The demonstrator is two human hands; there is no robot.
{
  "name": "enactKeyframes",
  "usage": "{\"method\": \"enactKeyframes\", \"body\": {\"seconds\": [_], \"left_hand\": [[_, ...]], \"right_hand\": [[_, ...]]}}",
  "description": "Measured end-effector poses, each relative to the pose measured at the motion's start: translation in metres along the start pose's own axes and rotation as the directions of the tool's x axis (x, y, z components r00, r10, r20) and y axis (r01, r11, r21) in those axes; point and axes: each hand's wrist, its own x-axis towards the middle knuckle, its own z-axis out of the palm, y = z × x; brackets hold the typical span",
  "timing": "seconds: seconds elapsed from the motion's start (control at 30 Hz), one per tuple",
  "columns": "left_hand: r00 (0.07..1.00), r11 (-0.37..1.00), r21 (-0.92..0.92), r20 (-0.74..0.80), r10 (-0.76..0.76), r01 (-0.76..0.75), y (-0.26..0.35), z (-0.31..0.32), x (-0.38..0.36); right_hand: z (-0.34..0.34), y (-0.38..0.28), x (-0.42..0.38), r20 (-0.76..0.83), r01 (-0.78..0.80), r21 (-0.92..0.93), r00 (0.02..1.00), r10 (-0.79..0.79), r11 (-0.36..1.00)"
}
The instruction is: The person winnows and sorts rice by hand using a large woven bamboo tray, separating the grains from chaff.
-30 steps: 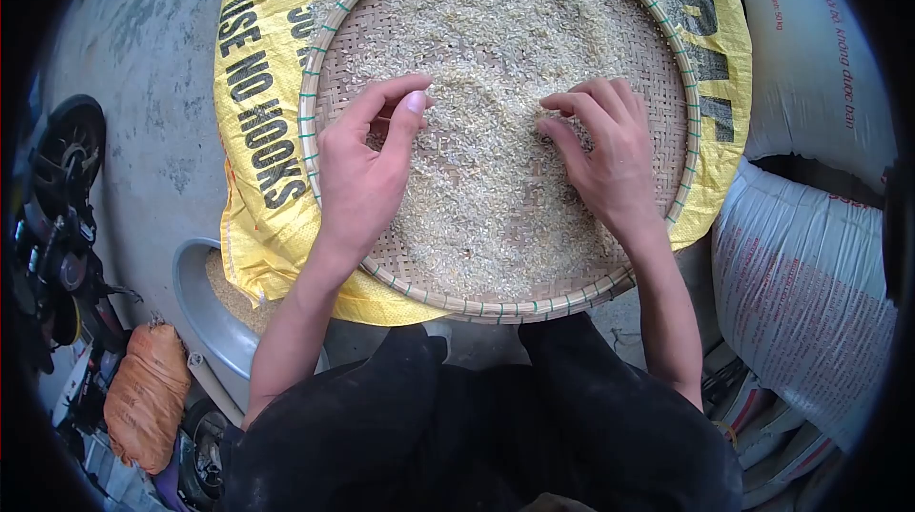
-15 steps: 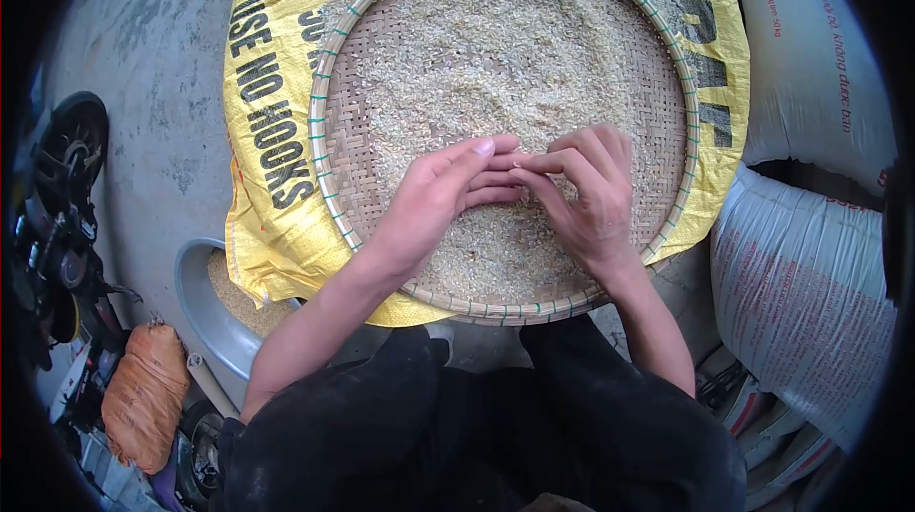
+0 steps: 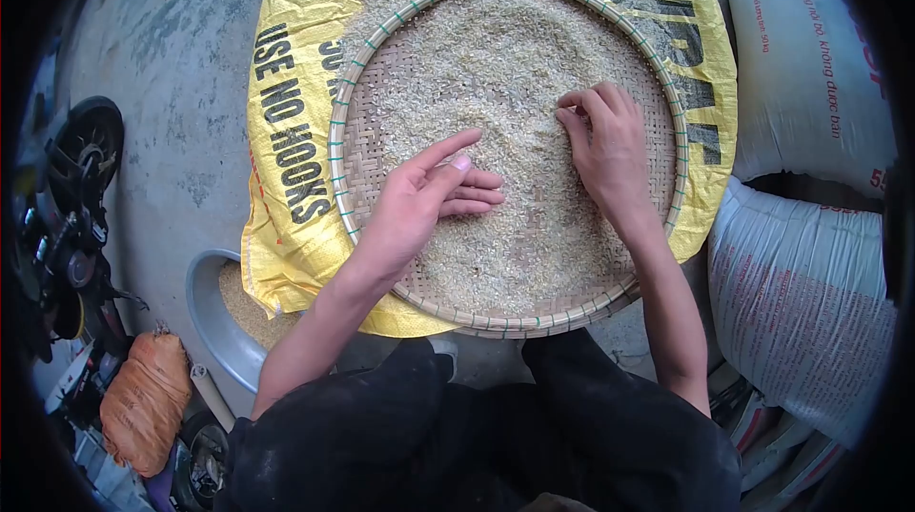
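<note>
A round woven bamboo tray point(image 3: 335, 164) with green ties along its rim holds a spread layer of pale husked grain, which looks like rice point(image 3: 515, 64). Over the left part of the grain hovers my left hand point(image 3: 419, 193), its index finger stretched out and the other fingers loosely bent and apart. Nothing shows in it, though the palm is partly hidden. To the right, my right hand point(image 3: 610, 145) is at the grain with thumb and forefinger close together at the tips. Anything between those tips is too small to make out.
Under the tray lies a yellow printed sack point(image 3: 295, 264). A metal basin point(image 3: 214, 321) with grain stands at lower left, near an orange bundle point(image 3: 148, 402) and a motorbike point(image 3: 81, 216). Full white sacks point(image 3: 796, 83) are stacked on the right.
My right hand has moved away from my left fingertips, up and right to the grain. My left index finger has lifted apart from the others. The camera view has shifted slightly.
</note>
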Motion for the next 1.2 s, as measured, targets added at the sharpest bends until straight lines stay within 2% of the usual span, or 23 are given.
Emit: {"method": "enactKeyframes", "body": {"seconds": [0.13, 0.2, 0.33, 0.43, 0.5, 0.53, 0.6, 0.7, 0.87, 0.93, 0.97, 1.03, 1.1, 1.13, 1.17, 1.2], "left_hand": [[0.999, 0.998, 0.060, -0.032, 0.032, -0.030, 0.008, -0.002, -0.001], [0.999, 1.000, 0.024, -0.043, 0.015, -0.014, 0.009, -0.003, 0.000], [0.998, 0.999, -0.045, -0.058, 0.021, -0.023, 0.005, -0.007, 0.002], [0.998, 0.998, -0.055, -0.048, 0.029, -0.032, 0.005, -0.007, 0.002], [1.000, 0.997, -0.071, -0.024, 0.013, -0.014, 0.004, -0.004, 0.001], [1.000, 0.997, -0.071, -0.026, 0.013, -0.015, 0.002, -0.002, 0.001], [0.999, 0.968, -0.249, 0.041, -0.008, 0.018, -0.007, 0.001, 0.002], [0.995, 0.953, -0.296, 0.087, -0.045, 0.069, -0.011, 0.007, 0.000], [0.992, 0.965, -0.249, 0.109, -0.058, 0.083, -0.004, 0.003, -0.003], [0.998, 0.988, -0.143, 0.045, -0.044, 0.050, 0.004, -0.005, -0.007], [1.000, 0.992, -0.128, 0.006, 0.008, -0.007, 0.012, -0.011, -0.010], [0.986, 0.990, -0.064, -0.115, 0.119, -0.127, 0.035, -0.032, -0.021], [0.907, 0.953, -0.008, -0.307, 0.287, -0.304, 0.054, -0.067, -0.037], [0.825, 0.928, 0.105, -0.430, 0.368, -0.359, 0.065, -0.081, -0.050], [0.669, 0.899, 0.286, -0.601, 0.437, -0.330, 0.067, -0.093, -0.064], [0.475, 0.858, 0.449, -0.716, 0.513, -0.250, 0.068, -0.103, -0.078]], "right_hand": [[0.004, 0.001, 0.001, -0.007, 0.054, -0.060, 0.998, -0.055, 0.997], [0.007, 0.002, 0.001, -0.001, 0.131, -0.199, 0.991, -0.134, 0.971], [0.004, -0.004, -0.003, -0.030, 0.125, -0.181, 0.991, -0.132, 0.976], [-0.005, -0.020, -0.010, -0.067, 0.087, -0.104, 0.993, -0.094, 0.991], [-0.007, -0.033, -0.018, -0.112, 0.122, 0.078, 0.987, -0.113, 0.990], [-0.008, -0.042, -0.023, -0.113, 0.123, 0.079, 0.987, -0.114, 0.989], [-0.009, -0.060, -0.030, -0.086, 0.248, 0.142, 0.967, -0.238, 0.958], [-0.007, -0.072, -0.038, -0.075, 0.313, 0.159, 0.950, -0.305, 0.936], [-0.012, -0.066, -0.045, -0.092, 0.262, 0.201, 0.964, -0.248, 0.944], [-0.018, -0.059, -0.046, -0.155, 0.199, 0.199, 0.973, -0.170, 0.959], [-0.021, -0.054, -0.047, -0.154, 0.204, 0.204, 0.973, -0.174, 0.958], [-0.029, -0.044, -0.050, -0.219, 0.091, 0.173, 0.974, -0.052, 0.981], [-0.036, -0.034, -0.055, -0.272, -0.013, 0.129, 0.961, 0.048, 0.992], [-0.038, -0.028, -0.057, -0.290, -0.080, 0.167, 0.949, 0.127, 0.983], [-0.039, -0.022, -0.061, -0.302, -0.148, 0.205, 0.931, 0.206, 0.967], [-0.040, -0.014, -0.065, -0.284, -0.211, 0.237, 0.918, 0.276, 0.948]]}}
